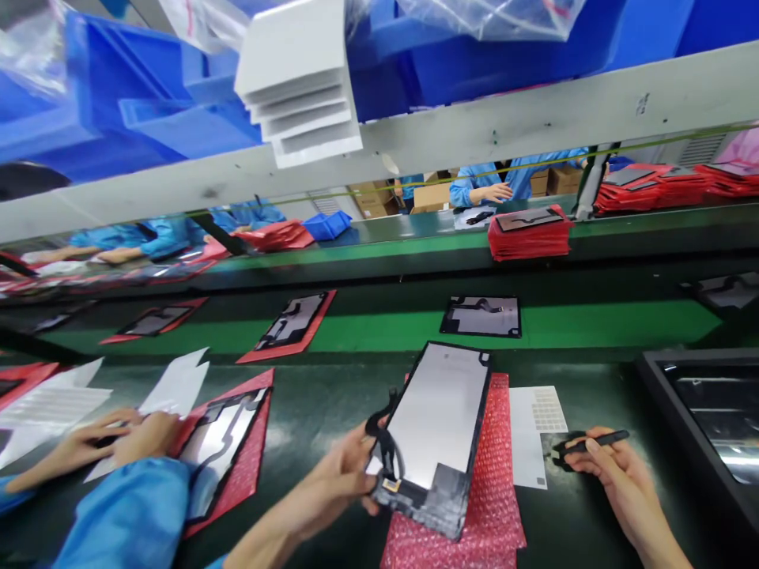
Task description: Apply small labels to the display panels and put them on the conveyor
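Note:
My left hand (341,466) is closed on the lower left edge of a tablet screen panel (442,411), tilted up above the pink bubble-wrap pouches (495,474). The panel has a pale back, a black border and a dark flex cable (388,442) curling near my fingers. My right hand (613,470) grips slim black tweezers (596,442) in a pinch. Their tips point left, over a small dark patch on the bench, and I cannot make out whether they hold anything. Beside the tips lies a white sheet (525,442) with small square stickers.
At left, a co-worker's hands (134,435) handle white sheets beside another panel (222,450) on a red pouch. A green belt (379,328) carries several panels. A black-framed tray (700,442) stands at right. Blue bins (136,71) sit on a shelf overhead; co-workers sit across.

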Demonstrator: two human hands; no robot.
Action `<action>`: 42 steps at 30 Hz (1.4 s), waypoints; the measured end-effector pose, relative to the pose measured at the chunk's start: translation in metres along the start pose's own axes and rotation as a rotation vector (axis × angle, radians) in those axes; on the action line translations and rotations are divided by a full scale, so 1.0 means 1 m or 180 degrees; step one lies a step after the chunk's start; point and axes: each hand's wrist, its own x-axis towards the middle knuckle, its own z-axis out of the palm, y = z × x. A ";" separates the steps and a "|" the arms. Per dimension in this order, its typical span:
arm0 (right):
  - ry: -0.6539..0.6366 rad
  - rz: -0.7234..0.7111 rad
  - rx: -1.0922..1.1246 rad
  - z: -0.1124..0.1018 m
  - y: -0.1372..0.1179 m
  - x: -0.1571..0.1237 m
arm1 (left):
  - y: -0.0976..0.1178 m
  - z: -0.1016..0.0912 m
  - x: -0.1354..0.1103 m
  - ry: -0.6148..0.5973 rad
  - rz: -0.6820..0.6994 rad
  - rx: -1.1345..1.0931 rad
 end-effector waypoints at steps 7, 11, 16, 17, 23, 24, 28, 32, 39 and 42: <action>0.0269 -0.0063 -0.0146 0.006 -0.015 0.000 | -0.080 0.045 0.004 0.0201 0.0148 0.0063; 0.0378 -0.0134 -0.0278 0.006 -0.024 -0.002 | -0.065 0.028 0.001 0.0706 -0.0029 0.1451; 0.0102 -0.0190 -0.0650 0.031 -0.037 0.007 | -0.021 0.027 0.014 0.1621 0.0735 0.3620; -0.0013 -0.0195 -0.0725 0.042 -0.040 0.012 | -0.017 0.037 0.022 0.1369 0.0970 0.3737; -0.0781 -0.0089 -0.0775 0.110 -0.034 0.054 | -0.029 0.110 0.080 -0.0198 0.1615 0.4802; -0.0820 -0.0025 -0.0755 0.115 -0.031 0.058 | -0.034 0.116 0.086 -0.0261 0.1534 0.5000; -0.0866 0.0241 -0.0696 0.119 -0.020 0.062 | -0.053 0.118 0.092 -0.0222 0.1434 0.5320; -0.0942 0.0260 -0.0753 0.113 -0.016 0.056 | -0.059 0.113 0.087 -0.0175 0.1532 0.5391; -0.0926 0.0196 -0.0927 0.113 -0.016 0.055 | -0.051 0.111 0.088 -0.0263 0.1440 0.5274; -0.0921 0.0165 -0.0905 0.114 -0.016 0.054 | -0.050 0.112 0.088 -0.0277 0.1386 0.5246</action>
